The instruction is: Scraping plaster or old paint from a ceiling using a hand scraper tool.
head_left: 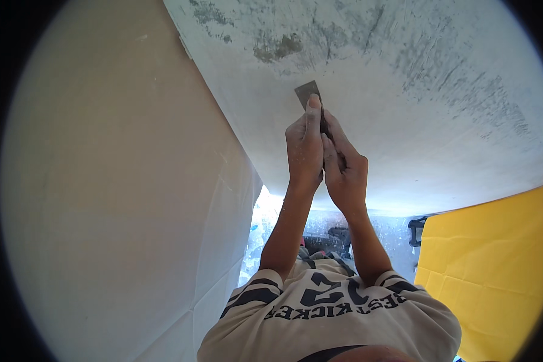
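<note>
A plain beige wall (120, 169) fills the left side, its lower part crossed by faint creases and seam lines. Along its slanting edge begins a broad pale surface (256, 114), marked near the top by dark, rough patches (277, 48) and, farther right, by a wide band of grey streaks (464, 93). In front of the smoother area, below the dark patches, the flat grey scraper (307, 87) points up and slightly left. The left hand (304, 148) has its grip closed on it, the dusty thumb laid straight along the blade. Beside it, the right hand (349, 175) lies close against the scraper's dark lower part, 1 finger stretched up along the edge — how far that grip closes around it I cannot tell, since the 2 hands overlap there. Beneath the forearms sits a pale shirt (368, 332) with dark lettering and striped sleeves, and behind it a white-speckled floor (392, 238). Farther right come a small black object (415, 232) and — at the far side — a creased yellow sheet (489, 259).
</note>
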A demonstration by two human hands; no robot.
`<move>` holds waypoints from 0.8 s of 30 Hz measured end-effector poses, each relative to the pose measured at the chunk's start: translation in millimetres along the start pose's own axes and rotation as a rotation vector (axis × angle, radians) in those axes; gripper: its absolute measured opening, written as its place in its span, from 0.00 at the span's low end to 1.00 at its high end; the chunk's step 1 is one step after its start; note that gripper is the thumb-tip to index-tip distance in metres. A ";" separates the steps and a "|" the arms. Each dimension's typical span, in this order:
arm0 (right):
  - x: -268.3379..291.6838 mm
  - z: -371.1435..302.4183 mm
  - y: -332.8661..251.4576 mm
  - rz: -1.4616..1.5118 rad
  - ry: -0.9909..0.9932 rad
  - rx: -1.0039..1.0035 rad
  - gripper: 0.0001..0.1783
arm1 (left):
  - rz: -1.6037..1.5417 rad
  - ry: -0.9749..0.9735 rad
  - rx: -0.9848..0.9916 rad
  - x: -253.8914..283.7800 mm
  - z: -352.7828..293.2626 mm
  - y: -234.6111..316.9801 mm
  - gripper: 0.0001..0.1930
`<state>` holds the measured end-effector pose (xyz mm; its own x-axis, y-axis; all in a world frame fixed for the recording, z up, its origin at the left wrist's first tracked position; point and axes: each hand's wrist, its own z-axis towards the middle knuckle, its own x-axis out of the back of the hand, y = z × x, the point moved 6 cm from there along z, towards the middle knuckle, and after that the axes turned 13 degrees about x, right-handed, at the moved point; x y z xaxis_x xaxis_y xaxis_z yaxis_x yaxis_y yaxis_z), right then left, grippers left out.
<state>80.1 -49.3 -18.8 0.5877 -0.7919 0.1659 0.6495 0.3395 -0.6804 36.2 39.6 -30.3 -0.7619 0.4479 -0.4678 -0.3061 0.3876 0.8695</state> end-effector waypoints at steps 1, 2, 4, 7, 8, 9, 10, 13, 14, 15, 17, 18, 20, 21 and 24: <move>2.1 0.0 -0.8 0.000 0.001 0.005 0.25 | 0.020 0.022 -0.040 -0.8 0.1 2.0 0.25; 1.5 -0.3 1.5 -0.014 -0.035 -0.064 0.25 | 0.018 0.021 -0.044 -1.5 -0.2 3.6 0.25; 1.9 -1.1 2.9 -0.026 -0.071 -0.135 0.25 | 0.001 0.050 -0.001 -0.2 -4.5 6.5 0.25; -1.0 3.0 1.8 0.014 -0.059 -0.097 0.25 | 0.019 0.046 -0.048 -4.6 -6.1 16.0 0.25; -1.5 5.8 0.6 0.006 -0.034 -0.093 0.25 | 0.025 0.041 -0.069 -5.2 -5.0 18.6 0.25; -2.3 7.6 -0.5 -0.001 -0.012 -0.091 0.25 | 0.025 0.044 -0.072 -1.7 -1.9 17.3 0.25; -2.6 5.9 -1.9 0.002 -0.013 -0.089 0.25 | 0.081 0.046 -0.131 2.3 1.7 16.6 0.26; -7.3 9.7 -9.8 -0.058 -0.105 -0.085 0.23 | 0.132 0.055 -0.145 1.4 1.9 27.5 0.26; -5.3 16.6 -18.8 -0.041 -0.105 -0.152 0.24 | 0.126 0.059 -0.092 -1.6 -3.4 31.4 0.26; -4.6 18.7 -22.6 -0.020 -0.113 -0.223 0.24 | 0.126 0.066 -0.081 -2.4 -8.3 34.3 0.26; -0.3 10.2 -28.6 -0.018 -0.131 -0.196 0.24 | 0.086 0.013 -0.089 -4.9 -15.6 37.7 0.26; -0.2 9.9 -34.7 -0.014 -0.139 -0.150 0.25 | 0.087 0.014 -0.083 -4.2 -15.9 37.8 0.26; -3.2 11.1 -39.4 -0.018 -0.156 -0.166 0.25 | 0.022 0.036 -0.092 -0.9 -16.0 39.5 0.26; -2.9 10.6 -39.6 -0.025 -0.173 -0.179 0.26 | 0.018 0.032 -0.084 -0.7 -16.1 40.1 0.26; -10.3 18.8 -43.3 -0.028 -0.157 -0.186 0.25 | 0.072 -0.008 -0.082 2.2 -18.9 50.7 0.26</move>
<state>55.0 -46.3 22.4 0.6482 -0.7060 0.2853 0.5749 0.2081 -0.7913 8.3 45.0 15.8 -0.7790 0.4786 -0.4050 -0.2970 0.2871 0.9107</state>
